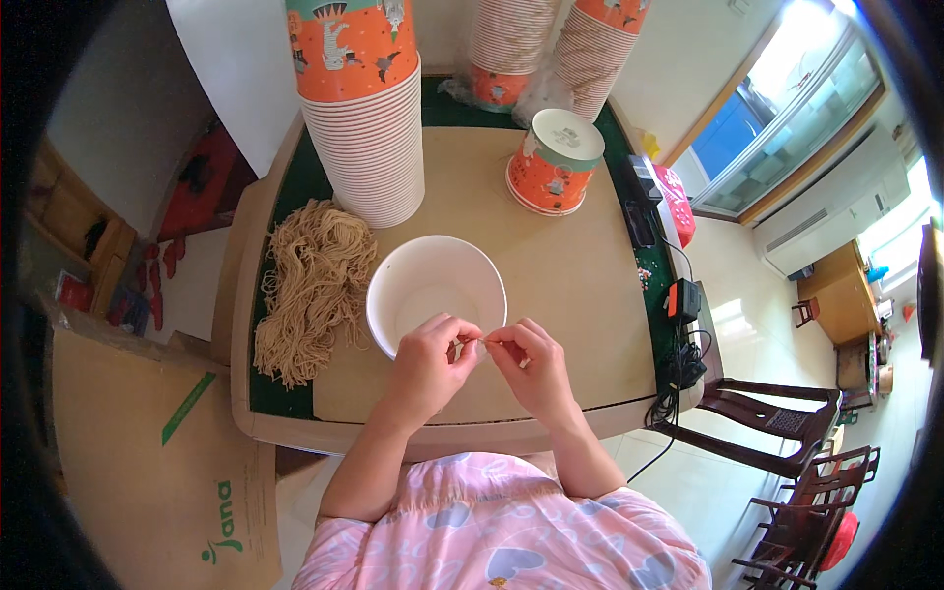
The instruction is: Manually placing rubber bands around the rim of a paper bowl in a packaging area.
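My left hand [431, 362] and my right hand [529, 366] meet fingertip to fingertip over the near rim of an open white paper bowl [433, 285]. Between the fingertips both hands pinch a short tan string [483, 340]. The inside of the bowl looks empty. A heap of tan string pieces [313, 285] lies just left of the bowl.
On the tan table [580, 285] stand a tall stack of orange printed bowls [362, 108] at the back left, two more stacks [551, 49] at the back, and an upside-down orange bowl [554, 162]. A cardboard box [147, 462] sits at my left, cables and a power adapter [682, 300] at the right edge.
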The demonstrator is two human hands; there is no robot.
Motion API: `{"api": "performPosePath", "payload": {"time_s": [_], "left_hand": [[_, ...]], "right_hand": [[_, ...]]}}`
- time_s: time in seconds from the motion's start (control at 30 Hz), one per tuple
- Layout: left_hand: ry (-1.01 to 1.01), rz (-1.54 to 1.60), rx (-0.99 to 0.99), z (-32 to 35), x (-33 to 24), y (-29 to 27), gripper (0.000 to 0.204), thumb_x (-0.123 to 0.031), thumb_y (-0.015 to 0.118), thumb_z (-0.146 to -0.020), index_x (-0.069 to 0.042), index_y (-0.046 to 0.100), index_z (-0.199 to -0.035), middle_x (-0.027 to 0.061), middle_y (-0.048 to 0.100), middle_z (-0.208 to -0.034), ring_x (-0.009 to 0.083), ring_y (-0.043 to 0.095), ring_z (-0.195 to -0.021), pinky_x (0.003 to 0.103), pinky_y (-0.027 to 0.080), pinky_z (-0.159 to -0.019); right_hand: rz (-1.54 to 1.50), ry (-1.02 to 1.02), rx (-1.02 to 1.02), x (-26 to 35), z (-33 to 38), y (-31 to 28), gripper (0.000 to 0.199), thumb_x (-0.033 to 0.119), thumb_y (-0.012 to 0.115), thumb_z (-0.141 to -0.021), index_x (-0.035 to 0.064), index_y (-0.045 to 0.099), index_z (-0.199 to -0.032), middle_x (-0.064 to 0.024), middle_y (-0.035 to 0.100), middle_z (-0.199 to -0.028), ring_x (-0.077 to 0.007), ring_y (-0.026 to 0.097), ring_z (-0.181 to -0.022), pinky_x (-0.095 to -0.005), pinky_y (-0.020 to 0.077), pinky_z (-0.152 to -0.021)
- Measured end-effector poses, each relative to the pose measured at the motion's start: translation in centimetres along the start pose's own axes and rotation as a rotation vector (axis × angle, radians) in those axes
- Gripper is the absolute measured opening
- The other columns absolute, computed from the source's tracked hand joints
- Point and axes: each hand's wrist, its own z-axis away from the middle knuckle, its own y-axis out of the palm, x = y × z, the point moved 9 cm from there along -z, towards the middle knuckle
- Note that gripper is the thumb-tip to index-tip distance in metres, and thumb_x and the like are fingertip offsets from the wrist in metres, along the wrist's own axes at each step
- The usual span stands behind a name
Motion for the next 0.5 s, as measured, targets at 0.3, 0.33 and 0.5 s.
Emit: {"api": "performPosePath", "payload": {"time_s": [0.3, 0.33, 0.5], "left_hand": [[-0.137, 0.263, -0.027, 0.5, 1.6, 0.2, 0.017, 0.001, 0.064, -0.081, -0.001, 0.063, -0.098, 0.0081, 0.068, -0.083, 0.0096, 0.057, -0.058, 0.024, 0.046, -0.054], [-0.139, 0.263, -0.017, 0.6, 1.9, 0.3, 0.018, 0.001, 0.065, -0.082, -0.001, 0.063, -0.1, 0.0079, 0.068, -0.083, 0.0092, 0.058, -0.059, 0.024, 0.046, -0.055], [-0.135, 0.204, 0.031, 0.5, 2.0, 0.6, 0.021, -0.003, 0.065, -0.084, -0.001, 0.063, -0.105, 0.0079, 0.068, -0.08, 0.0093, 0.06, -0.062, 0.024, 0.047, -0.056]], "right_hand": [[-0.017, -0.003, -0.003, 0.3, -0.2, 0.2, 0.008, 0.001, 0.068, -0.081, 0.0009, 0.064, -0.087, -0.0044, 0.055, -0.076, -0.0095, 0.052, -0.06, -0.0229, 0.0429, -0.055], [-0.019, -0.006, -0.009, 0.4, -0.2, 0.2, 0.008, 0.001, 0.068, -0.081, 0.0008, 0.063, -0.087, -0.0044, 0.055, -0.077, -0.0095, 0.052, -0.06, -0.0229, 0.043, -0.055], [-0.034, -0.012, -0.021, 0.5, -0.2, 0.2, 0.007, 0.0, 0.068, -0.081, 0.0004, 0.063, -0.086, -0.0047, 0.056, -0.077, -0.0096, 0.052, -0.06, -0.023, 0.0434, -0.055]]}}
